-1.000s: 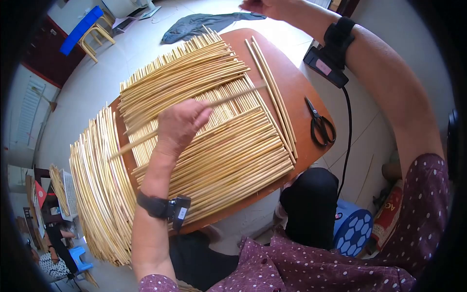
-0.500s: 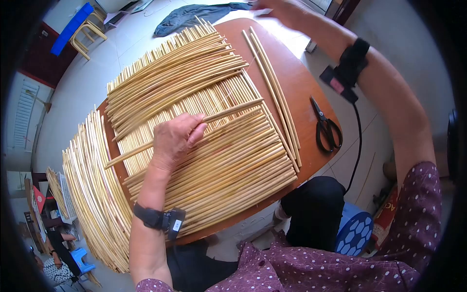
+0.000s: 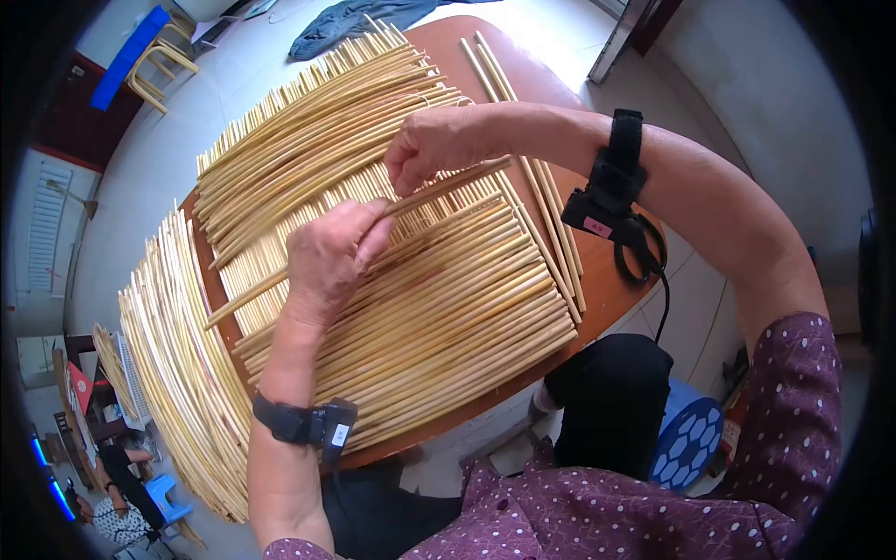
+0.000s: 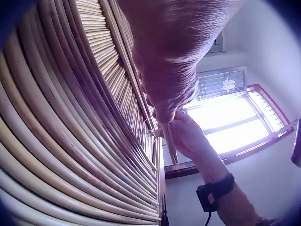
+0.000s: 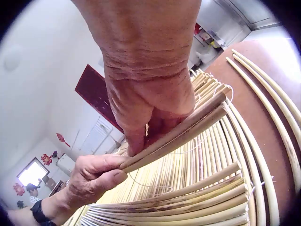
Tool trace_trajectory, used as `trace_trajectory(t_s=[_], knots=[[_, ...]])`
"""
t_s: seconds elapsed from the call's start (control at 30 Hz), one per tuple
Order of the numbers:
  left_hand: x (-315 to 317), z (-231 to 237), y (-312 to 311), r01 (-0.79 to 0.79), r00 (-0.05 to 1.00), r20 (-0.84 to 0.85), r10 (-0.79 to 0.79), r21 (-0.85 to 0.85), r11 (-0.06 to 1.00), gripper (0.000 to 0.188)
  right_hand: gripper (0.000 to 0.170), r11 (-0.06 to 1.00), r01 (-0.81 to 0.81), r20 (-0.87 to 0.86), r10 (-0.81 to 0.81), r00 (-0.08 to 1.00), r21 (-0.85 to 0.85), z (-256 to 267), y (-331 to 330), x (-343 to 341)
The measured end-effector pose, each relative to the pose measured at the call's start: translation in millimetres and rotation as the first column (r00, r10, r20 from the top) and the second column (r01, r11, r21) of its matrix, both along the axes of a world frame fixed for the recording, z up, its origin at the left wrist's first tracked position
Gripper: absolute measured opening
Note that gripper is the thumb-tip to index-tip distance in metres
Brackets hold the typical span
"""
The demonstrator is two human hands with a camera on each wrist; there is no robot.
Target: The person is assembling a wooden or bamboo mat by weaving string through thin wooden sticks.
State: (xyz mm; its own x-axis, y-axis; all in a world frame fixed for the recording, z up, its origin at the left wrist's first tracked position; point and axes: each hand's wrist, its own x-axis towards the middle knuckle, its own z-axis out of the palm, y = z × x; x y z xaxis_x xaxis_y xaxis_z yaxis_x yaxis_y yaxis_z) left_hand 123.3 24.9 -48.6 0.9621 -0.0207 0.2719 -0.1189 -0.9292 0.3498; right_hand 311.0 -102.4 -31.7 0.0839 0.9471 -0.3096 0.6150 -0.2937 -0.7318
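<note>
A pair of tan reed stalks [image 3: 450, 186] lies across a mat of reeds, and my left hand [image 3: 327, 254] grips it near its middle. Just beyond that grip, my right hand [image 3: 429, 149] is close against the stalks with its fingers curled. Thin pale string [image 5: 170, 189] loops below the stalks in the right wrist view. It runs up toward the right fingers, which pinch it; the fingertips are partly hidden. Closer to me, a row of reeds [image 3: 448, 299] lies side by side on the mat, and loose reeds [image 3: 317, 140] are heaped over its far part.
The mat rests on a brown table [image 3: 532, 70]. Several loose reeds [image 3: 553, 215] lie along its right side. Black scissors [image 3: 644, 266] are partly covered by the right wrist camera. A big reed bundle [image 3: 177, 364] stands at the left edge. Dark cloth [image 3: 345, 28] lies on the floor beyond.
My right hand has come back from far out at the upper right to the stalks beside the left hand. The left hand still holds the stalks, which have stayed over the mat.
</note>
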Motion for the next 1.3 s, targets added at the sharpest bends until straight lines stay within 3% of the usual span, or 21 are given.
trace_trajectory(t_s=[0.07, 0.13, 0.2, 0.27, 0.3, 0.37, 0.5, 0.57, 0.6, 0.67, 1.1, 1.23, 1.3], knots=[[0.5, -2.7, -2.1, -0.022, 1.0, -0.018, 0.021, -0.074, 0.997, 0.017, 0.016, 0.999, -0.01, 0.042, 0.008, 0.999, 0.054, -4.7, 0.1, 3.2], [0.8, -9.3, -1.1, -0.015, 1.0, -0.008, 0.015, -0.027, 1.0, 0.017, 0.018, 0.963, 0.12, 0.136, -0.155, 0.978, 0.241, -5.2, -0.2, 6.8], [0.4, -13.4, -1.9, -0.006, 1.0, 0.017, 0.007, -0.01, 1.0, 0.017, 0.019, 0.937, 0.239, 0.139, -0.28, 0.95, 0.254, -1.2, 2.6, 12.3], [-0.6, -14.5, -2.7, -0.001, 0.999, 0.041, 0.001, 0.013, 1.0, 0.016, 0.02, 0.861, 0.471, -0.076, -0.465, 0.882, 0.193, 4.3, 2.6, 12.4], [-1.1, -14.5, -3.1, -0.011, 1.0, -0.001, 0.011, -0.01, 1.0, 0.017, 0.02, 0.86, 0.473, -0.077, -0.467, 0.881, 0.193, 6.3, 1.5, 11.1], [-2.5, -15.3, -3.8, -0.021, 0.999, -0.044, 0.02, -0.032, 0.999, 0.017, 0.022, 0.729, 0.662, -0.323, -0.593, 0.738, 0.174, 6.6, -0.6, 8.9], [-5.7, -17.4, -4.5, -0.048, 0.996, -0.082, 0.042, -0.078, 0.996, 0.019, 0.024, 0.639, 0.756, -0.478, -0.625, 0.617, 0.14, 4.7, -1.0, 7.7], [-6.1, -15.4, -4.3, -0.062, 0.995, -0.08, 0.054, -0.104, 0.993, 0.02, 0.026, 0.554, 0.829, -0.65, -0.603, 0.463, 0.076, 3.4, -1.5, 5.0], [-6.5, -12.6, -4.3, -0.078, 0.99, -0.125, 0.065, -0.103, 0.992, 0.021, 0.026, 0.554, 0.829, -0.65, -0.603, 0.462, 0.075, 2.2, -1.3, 3.2], [-7.1, -13.0, -3.2, -0.096, 0.982, -0.17, 0.078, -0.102, 0.99, 0.023, 0.029, 0.499, 0.867, -0.794, -0.521, 0.313, 0.014, -5.0, 0.6, 0.7], [-12.1, -12.8, -7.1, -0.167, 0.965, -0.214, 0.151, -0.061, 0.984, 0.024, 0.027, 0.442, 0.897, -0.819, -0.516, 0.25, -0.005, -37.1, -11.5, -9.5], [-15.3, -12.9, -9.5, -0.199, 0.957, -0.243, 0.156, -0.163, 0.966, 0.026, 0.022, 0.323, 0.946, -0.852, -0.493, 0.176, 0.009, -50.8, -10.7, -19.5], [-15.2, -19.0, -11.2, -0.207, 0.964, -0.194, 0.183, -0.108, 0.972, 0.023, 0.018, 0.251, 0.968, -0.873, -0.474, 0.116, -0.008, -58.1, -8.7, -24.4]])
